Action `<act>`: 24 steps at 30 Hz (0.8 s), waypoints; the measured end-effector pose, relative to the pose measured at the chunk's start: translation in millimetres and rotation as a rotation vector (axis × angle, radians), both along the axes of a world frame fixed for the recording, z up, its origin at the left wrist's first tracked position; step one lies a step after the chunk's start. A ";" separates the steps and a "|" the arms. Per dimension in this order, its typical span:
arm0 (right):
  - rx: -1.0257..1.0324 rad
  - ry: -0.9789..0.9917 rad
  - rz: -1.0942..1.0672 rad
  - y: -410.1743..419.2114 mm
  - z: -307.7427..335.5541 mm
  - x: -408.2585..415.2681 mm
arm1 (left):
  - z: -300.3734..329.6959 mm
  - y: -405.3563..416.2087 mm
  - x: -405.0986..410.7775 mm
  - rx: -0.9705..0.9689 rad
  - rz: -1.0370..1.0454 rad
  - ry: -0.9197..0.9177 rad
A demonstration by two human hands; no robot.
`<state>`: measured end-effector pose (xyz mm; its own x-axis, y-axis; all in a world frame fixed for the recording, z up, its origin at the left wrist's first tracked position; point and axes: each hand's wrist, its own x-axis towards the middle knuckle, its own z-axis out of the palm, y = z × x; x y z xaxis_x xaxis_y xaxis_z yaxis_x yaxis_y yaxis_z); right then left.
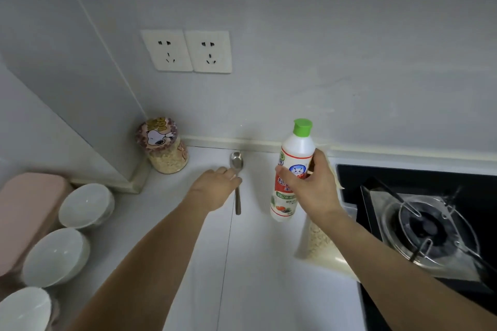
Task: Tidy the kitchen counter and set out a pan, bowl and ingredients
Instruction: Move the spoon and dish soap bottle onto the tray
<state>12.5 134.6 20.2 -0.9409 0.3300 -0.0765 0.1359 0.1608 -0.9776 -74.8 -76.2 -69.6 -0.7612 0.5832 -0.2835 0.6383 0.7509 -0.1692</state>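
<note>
Two hands are at work over the white counter [269, 290], which runs from the pink box [24, 212] on the far left to the black gas hob [430, 228] on the right. Three white bowls [57, 256] sit in a row beside that pink box, near the left edge. A bag of oats [320, 244] lies between my right arm and the hob, and a lidded jar of oats [164, 146] stands in the back corner. My right hand [313, 187] curls round the middle of the green-capped detergent bottle [293, 169], holding it upright, its base seemingly just off the counter. My left hand [216, 187] reaches over the steel spoon [237, 177], fingertips on its handle; I cannot tell whether they have closed on it. I judge this the tidying step: clearing bottle and spoon. Next I need a firm pinch on the thin handle.
</note>
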 end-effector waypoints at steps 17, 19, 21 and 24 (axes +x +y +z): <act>-0.054 -0.106 -0.017 -7.4 -35.2 -25.4 | -31.9 17.6 -90.8 -0.224 -0.275 0.062; -0.057 -0.112 -0.011 -6.6 -36.1 -27.5 | -29.9 17.8 -96.4 -0.214 -0.259 0.020; -0.061 -0.115 -0.014 -6.2 -36.7 -28.1 | -27.6 18.3 -98.5 -0.228 -0.260 0.002; -0.067 -0.112 -0.021 -6.1 -37.0 -26.0 | -25.2 17.8 -94.6 -0.228 -0.221 -0.027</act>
<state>-13.5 128.5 -16.8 -0.9183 0.3399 -0.2030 0.2471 0.0916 -0.9646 -169.4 -58.4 -94.8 -0.6137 0.6525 -0.4446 0.7883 0.5382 -0.2982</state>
